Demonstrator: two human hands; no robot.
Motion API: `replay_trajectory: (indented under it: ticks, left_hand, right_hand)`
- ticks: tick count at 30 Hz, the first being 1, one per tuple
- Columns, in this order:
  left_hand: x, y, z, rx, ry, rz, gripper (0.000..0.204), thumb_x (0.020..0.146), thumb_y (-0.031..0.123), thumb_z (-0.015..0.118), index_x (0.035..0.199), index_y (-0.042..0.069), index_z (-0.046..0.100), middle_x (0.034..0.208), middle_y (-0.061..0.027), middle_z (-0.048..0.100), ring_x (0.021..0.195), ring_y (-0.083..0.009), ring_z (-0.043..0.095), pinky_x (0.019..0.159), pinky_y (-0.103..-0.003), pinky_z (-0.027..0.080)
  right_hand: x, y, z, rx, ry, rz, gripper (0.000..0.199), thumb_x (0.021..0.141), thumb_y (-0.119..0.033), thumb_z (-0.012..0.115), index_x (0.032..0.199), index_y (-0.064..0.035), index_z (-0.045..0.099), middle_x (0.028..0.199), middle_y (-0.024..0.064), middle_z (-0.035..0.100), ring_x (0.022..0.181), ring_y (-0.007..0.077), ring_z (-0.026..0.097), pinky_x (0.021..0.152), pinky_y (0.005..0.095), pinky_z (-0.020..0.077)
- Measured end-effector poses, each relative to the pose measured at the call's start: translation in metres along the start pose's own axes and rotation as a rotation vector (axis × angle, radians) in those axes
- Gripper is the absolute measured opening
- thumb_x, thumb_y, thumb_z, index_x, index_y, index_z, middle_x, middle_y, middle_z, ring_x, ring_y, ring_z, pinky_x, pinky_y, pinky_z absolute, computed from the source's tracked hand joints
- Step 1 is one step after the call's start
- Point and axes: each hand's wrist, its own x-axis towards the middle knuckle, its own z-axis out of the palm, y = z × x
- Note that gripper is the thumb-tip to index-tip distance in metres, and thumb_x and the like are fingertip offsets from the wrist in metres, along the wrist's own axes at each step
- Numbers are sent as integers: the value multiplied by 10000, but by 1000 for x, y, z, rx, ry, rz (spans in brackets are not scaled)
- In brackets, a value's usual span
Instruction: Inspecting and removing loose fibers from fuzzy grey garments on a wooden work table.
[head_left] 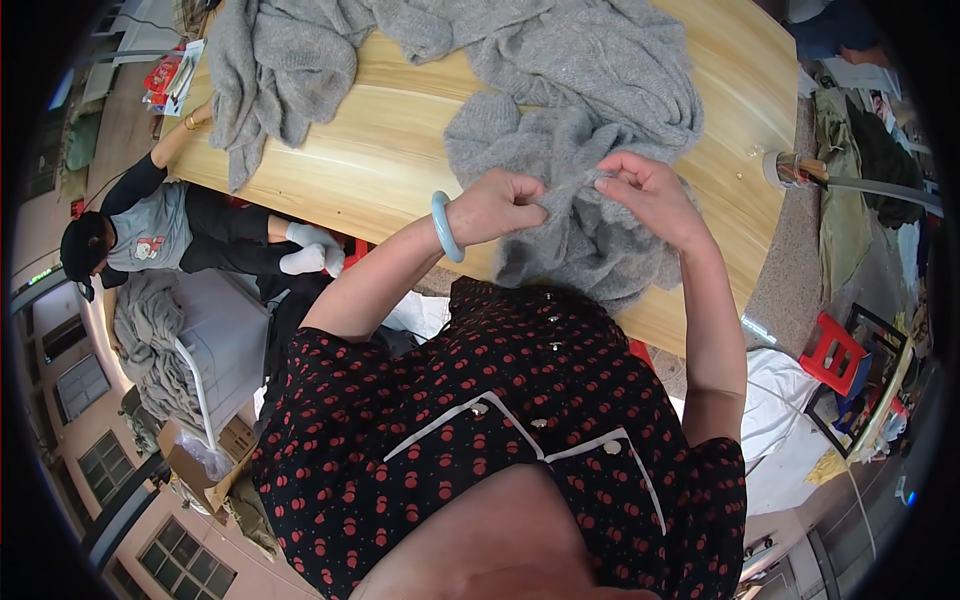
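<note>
Grey knitted wool garment (590, 120) sprawls over the pale wooden counter (390, 150), upper centre of frame. Left hand (497, 207) and right hand (650, 195) both have fingers pinched shut on its bunched edge, centre frame.

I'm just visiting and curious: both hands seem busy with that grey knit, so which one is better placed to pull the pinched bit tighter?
Probably the right hand: its fingers pinch the grey knit garment at the raised fold, while the left hand is closed, gripping the fabric beside it.
</note>
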Motion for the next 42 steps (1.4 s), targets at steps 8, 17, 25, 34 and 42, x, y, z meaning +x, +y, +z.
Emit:
replay_trajectory:
  ticks: [8, 17, 25, 34, 42]
  left_hand:
    - [-4, -6, -13, -245, 77, -58, 63, 715, 10, 593, 759, 52, 576, 644, 74, 501, 581, -2, 434, 540, -162, 354]
    - [-12, 3, -6, -521, -126, -76, 96, 717, 30, 626, 799, 55, 582, 712, 41, 562, 622, -18, 491, 549, -166, 369]
    - [-8, -1, -1, -421, -226, -62, 137, 750, 124, 632, 848, 37, 596, 746, 39, 574, 635, -15, 482, 545, -171, 359]
    - [-2, 51, 11, -779, -53, 23, 125, 756, 55, 612, 875, 37, 580, 788, 16, 592, 641, -26, 504, 537, -169, 373]
    - [12, 51, 22, -684, 37, 195, 124, 791, 81, 580, 895, 14, 570, 816, -1, 574, 703, -52, 506, 636, -181, 410]
  right_hand:
    - [-16, 26, -7, -365, 253, -228, 319, 695, -198, 637, 967, -56, 551, 756, 61, 574, 659, 195, 543, 603, 310, 412]
    - [-14, 38, -17, -254, 424, 6, 166, 747, -131, 583, 846, 0, 604, 705, 45, 597, 655, 85, 531, 621, 223, 426]
    - [-22, 42, -21, -231, 491, -57, 145, 751, -49, 556, 876, 11, 598, 759, 9, 600, 689, 50, 517, 627, 199, 417]
    - [-47, -15, -4, 157, 399, -392, 215, 742, 69, 509, 935, 0, 572, 860, -6, 577, 773, 53, 513, 684, 179, 404]
    - [-35, -30, 20, 48, 231, -504, 215, 720, 80, 510, 904, -15, 567, 860, -4, 560, 793, 65, 508, 704, 199, 402]
